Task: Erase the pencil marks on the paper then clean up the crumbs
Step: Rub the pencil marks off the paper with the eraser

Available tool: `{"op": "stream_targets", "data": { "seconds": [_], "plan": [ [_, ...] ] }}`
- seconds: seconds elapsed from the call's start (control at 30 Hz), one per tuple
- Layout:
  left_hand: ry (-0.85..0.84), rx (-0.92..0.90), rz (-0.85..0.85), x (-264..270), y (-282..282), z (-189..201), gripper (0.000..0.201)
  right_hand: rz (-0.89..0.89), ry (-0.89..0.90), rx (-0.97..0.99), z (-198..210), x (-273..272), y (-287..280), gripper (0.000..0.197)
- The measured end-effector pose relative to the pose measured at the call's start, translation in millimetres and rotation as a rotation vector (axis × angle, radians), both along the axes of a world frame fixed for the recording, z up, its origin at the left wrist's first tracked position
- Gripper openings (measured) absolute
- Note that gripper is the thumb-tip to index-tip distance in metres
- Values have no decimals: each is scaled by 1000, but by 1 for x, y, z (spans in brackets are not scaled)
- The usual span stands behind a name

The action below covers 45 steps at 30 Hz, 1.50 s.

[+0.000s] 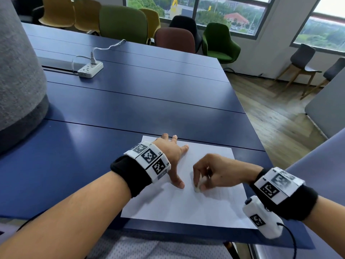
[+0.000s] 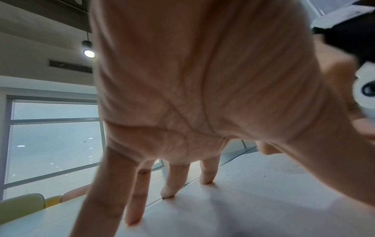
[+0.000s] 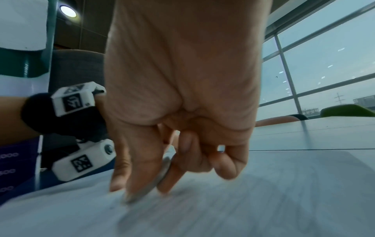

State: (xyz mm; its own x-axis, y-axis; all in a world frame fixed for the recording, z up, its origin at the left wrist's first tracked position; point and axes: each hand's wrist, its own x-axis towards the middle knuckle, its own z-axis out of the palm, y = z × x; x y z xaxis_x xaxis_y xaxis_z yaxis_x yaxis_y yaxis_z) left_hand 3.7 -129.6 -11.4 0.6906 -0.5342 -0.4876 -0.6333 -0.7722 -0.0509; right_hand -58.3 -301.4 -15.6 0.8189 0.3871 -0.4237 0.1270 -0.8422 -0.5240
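A white sheet of paper [image 1: 205, 206] lies near the front edge of the blue table [image 1: 130, 101]. My left hand [image 1: 173, 156] rests flat on the sheet's upper left part, fingers spread and straight [image 2: 168, 189]. My right hand [image 1: 211, 174] pinches a small pale eraser [image 1: 197, 189] between thumb and fingers and presses it onto the paper's middle. In the right wrist view the eraser [image 3: 154, 181] shows as a thin grey-white piece touching the paper [image 3: 223, 213], blurred by motion. A few tiny dark specks lie on the paper [image 2: 263, 184] in the left wrist view.
A white power strip [image 1: 90, 69] with a plugged cable sits far back on the table. A grey upholstered column [image 1: 18, 75] stands at the left. Several chairs [image 1: 123, 25] line the far edge, and the table's right edge drops to wooden floor [image 1: 270, 116].
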Motion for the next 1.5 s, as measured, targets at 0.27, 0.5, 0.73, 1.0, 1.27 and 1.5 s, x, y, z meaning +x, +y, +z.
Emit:
{"op": "stream_targets", "data": {
  "seconds": [0.27, 0.5, 0.73, 1.0, 1.27, 1.5],
  "plan": [
    [5, 17, -8, 1, 0, 1, 128, -5, 11, 19, 0, -2, -3, 6],
    [6, 20, -13, 0, -1, 0, 128, -139, -194, 13, -9, 7, -7, 7],
    [8, 15, -12, 0, -1, 0, 127, -206, -261, -25, -6, 17, -11, 9],
    [2, 11, -16, 1, -1, -1, 128, -179, -237, -53, -1, 20, -12, 8],
    [0, 14, -13, 1, -1, -1, 129, -88, -136, -38, 0, 5, -12, 6],
    [4, 17, -10, 1, -1, 0, 129, -14, -121, -5, -1, -18, -7, 3]
  ]
}}
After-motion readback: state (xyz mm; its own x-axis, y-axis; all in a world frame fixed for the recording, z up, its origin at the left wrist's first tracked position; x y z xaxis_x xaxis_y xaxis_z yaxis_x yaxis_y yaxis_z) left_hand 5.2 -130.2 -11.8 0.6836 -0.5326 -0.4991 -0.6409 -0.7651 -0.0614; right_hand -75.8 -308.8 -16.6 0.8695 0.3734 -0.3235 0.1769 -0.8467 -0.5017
